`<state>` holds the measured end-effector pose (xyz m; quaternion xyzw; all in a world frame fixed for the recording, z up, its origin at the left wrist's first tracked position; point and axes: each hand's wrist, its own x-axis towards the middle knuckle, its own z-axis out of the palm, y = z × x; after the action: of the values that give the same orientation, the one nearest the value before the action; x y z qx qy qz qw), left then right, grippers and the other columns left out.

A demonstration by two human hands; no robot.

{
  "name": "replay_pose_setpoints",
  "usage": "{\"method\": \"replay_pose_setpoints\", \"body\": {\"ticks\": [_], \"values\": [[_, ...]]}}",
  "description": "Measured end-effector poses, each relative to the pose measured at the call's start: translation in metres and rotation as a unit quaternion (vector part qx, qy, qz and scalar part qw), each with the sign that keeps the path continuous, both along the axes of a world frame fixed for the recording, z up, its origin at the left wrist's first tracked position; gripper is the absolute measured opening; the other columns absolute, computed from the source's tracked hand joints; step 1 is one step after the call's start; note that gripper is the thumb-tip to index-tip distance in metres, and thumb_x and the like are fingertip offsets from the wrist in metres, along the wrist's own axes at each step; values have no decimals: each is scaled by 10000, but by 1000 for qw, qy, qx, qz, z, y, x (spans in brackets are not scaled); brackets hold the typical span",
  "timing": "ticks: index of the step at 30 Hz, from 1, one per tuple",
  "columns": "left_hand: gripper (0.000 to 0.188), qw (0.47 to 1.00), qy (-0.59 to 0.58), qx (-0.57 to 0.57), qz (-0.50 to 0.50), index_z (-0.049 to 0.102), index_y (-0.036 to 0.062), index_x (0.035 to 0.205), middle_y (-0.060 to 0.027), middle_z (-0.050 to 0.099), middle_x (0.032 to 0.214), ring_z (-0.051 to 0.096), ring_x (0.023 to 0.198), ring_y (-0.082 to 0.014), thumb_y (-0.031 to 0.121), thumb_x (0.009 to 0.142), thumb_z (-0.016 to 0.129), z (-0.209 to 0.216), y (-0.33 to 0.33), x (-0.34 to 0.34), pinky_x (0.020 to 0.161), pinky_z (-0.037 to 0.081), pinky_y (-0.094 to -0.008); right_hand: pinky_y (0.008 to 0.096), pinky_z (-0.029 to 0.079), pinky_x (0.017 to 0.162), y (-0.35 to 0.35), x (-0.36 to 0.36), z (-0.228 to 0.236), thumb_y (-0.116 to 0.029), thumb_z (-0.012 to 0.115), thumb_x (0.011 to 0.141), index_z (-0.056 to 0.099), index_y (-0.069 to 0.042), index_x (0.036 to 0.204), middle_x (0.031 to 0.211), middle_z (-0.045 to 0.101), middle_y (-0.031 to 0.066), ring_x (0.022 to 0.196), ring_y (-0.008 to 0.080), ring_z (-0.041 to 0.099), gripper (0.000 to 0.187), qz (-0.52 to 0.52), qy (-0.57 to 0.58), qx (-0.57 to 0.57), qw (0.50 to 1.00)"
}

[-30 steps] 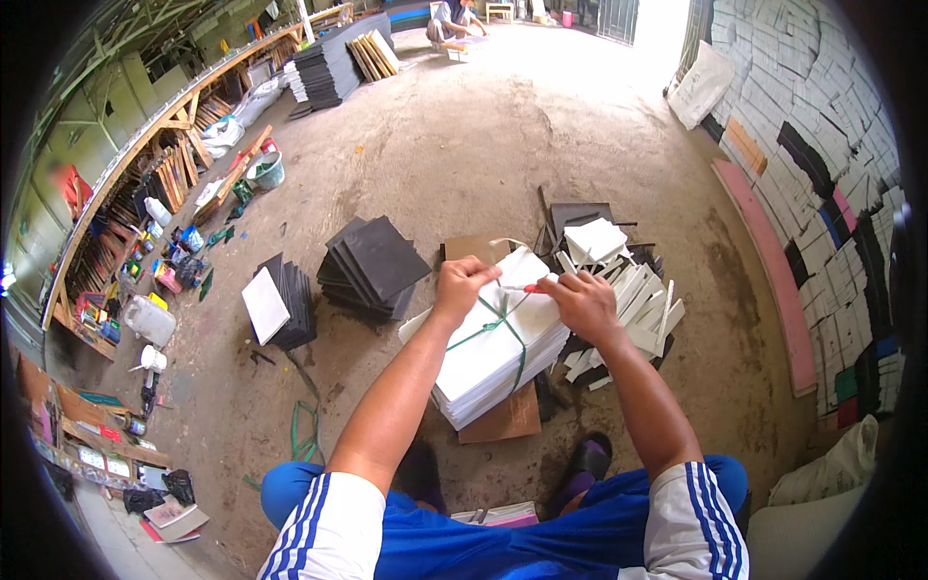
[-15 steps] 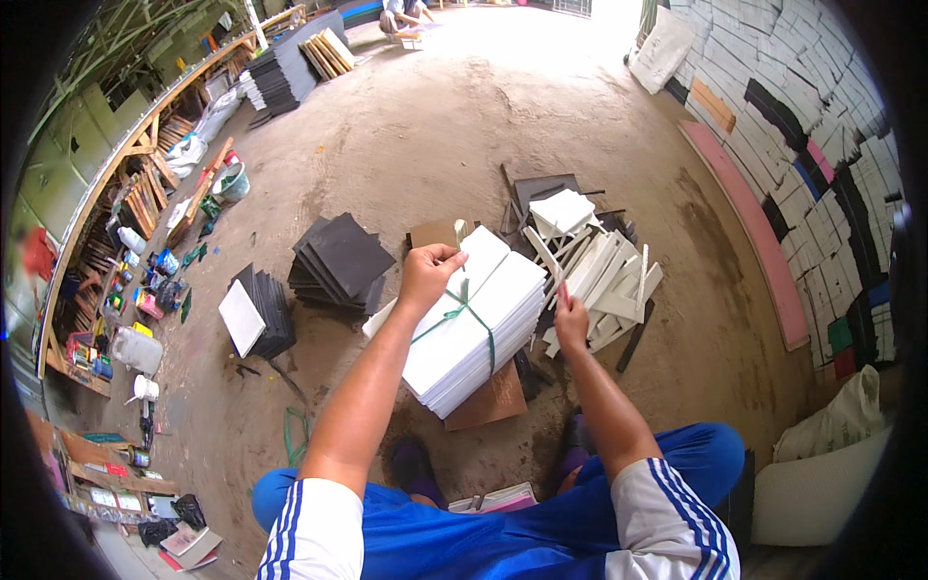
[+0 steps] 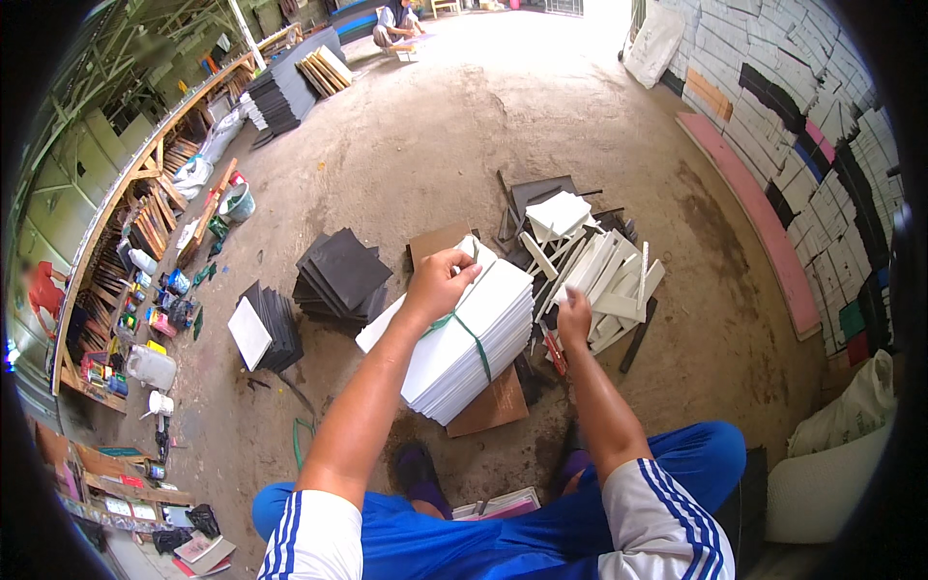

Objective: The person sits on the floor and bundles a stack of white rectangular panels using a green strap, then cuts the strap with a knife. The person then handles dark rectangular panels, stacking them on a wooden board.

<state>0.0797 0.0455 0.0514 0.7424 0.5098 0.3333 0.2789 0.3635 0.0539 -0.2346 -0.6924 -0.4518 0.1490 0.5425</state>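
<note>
A stack of white sheets (image 3: 435, 367), bound with a green strap (image 3: 476, 337), sits on brown cardboard (image 3: 491, 401) just ahead of the worker's feet. At its twelve o'clock end, the left hand (image 3: 448, 282) appears to pinch the strap's end; at three o'clock the right hand (image 3: 574, 314) is curled, its grip blurred (from here I cannot tell whether the red tool (image 3: 553, 353) just below is held or loose). The step in hand looks to be tending the tied strap; a next move there would call for a steady pinch and the sheets kept square. White offcuts (image 3: 619, 280) heap at two o'clock and black sheets (image 3: 343, 275) lie at ten on the stained concrete floor (image 3: 406, 164). Beyond, a cluttered wooden rack (image 3: 159, 150) lines ten o'clock, a wall of stacked sheets (image 3: 822, 87) stands at two, and a co-worker (image 3: 387, 24) crouches near twelve.
</note>
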Motion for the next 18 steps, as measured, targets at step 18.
{"method": "replay_pose_setpoints", "body": {"ticks": [18], "values": [[199, 605, -724, 186, 274, 625, 74, 1076, -73, 705, 1070, 691, 983, -260, 267, 1049, 584, -74, -175, -261, 848, 557, -439, 498, 532, 783, -96, -363, 255, -122, 683, 918, 675, -18, 941, 893, 693, 219, 891, 433, 674, 107, 480, -110, 117, 862]]}}
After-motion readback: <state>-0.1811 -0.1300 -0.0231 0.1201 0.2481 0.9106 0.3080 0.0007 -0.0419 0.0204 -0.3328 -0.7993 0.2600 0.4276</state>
